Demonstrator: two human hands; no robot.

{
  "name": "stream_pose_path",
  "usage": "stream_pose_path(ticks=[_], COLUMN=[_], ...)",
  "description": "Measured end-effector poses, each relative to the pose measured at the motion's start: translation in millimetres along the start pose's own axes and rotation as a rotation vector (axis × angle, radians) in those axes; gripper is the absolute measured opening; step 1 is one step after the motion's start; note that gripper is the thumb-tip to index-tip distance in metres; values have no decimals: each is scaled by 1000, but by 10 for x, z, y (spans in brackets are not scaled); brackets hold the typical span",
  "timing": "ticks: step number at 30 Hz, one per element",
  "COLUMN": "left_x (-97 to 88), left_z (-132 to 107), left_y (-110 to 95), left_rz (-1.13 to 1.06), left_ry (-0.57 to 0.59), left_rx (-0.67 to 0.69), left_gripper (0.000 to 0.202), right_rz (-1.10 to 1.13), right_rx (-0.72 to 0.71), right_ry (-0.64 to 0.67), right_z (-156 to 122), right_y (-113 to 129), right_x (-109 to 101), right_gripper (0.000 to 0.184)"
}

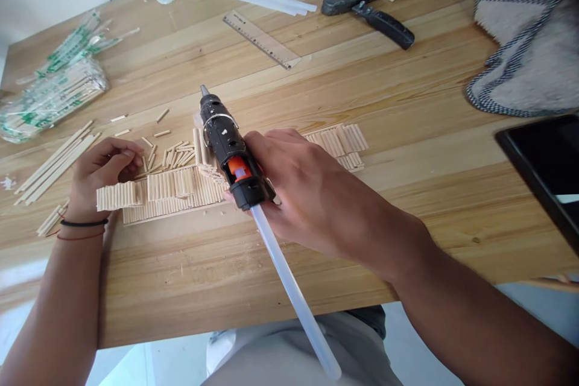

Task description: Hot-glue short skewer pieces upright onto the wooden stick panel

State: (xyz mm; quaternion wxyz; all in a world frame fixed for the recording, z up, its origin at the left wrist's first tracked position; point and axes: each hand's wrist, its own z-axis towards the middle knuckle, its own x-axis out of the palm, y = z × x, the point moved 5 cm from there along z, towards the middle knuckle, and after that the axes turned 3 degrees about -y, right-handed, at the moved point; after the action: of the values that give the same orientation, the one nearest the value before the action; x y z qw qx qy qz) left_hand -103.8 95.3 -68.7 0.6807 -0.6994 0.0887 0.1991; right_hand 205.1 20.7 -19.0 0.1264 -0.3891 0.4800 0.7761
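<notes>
Through the head camera I see the right hand [303,178] closed around a glue gun [221,132] in the middle of the frame, its nozzle pointing up and slightly left. A pale glue stick [294,298] runs out of its back end toward the bottom. Below and behind the gun lies the stepped panel of short wooden sticks [169,186], stretching from left of centre to behind the right hand. The left hand [108,163] is at centre left, fingers bent together beside the loose cut pieces [178,155] — I can't tell whether they pinch one. Longer sticks [56,163] lie left of it. Up top I make out a ruler [261,39] and, toward the upper right, a black cutter [371,0] — both on the wooden table [203,289].
</notes>
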Motion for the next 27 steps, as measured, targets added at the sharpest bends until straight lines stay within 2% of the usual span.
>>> stream_pose_path(ticks=[11,19,27], left_x=[33,36,40], left_z=[-16,-21,-14], left_y=[-41,-38,-44], left_rz=[45,29,21], left_ry=[-42,-15,-12], left_rx=[2,30,0], left_gripper=[10,9,9], right_rz=[-14,-1,-9], right_rx=[0,-16,27], right_ry=[-6,-48,-23], right_z=[-17,-50,-49], right_y=[-7,-9,5], right_x=[-1,-13,-25], right_gripper=[17,20,21])
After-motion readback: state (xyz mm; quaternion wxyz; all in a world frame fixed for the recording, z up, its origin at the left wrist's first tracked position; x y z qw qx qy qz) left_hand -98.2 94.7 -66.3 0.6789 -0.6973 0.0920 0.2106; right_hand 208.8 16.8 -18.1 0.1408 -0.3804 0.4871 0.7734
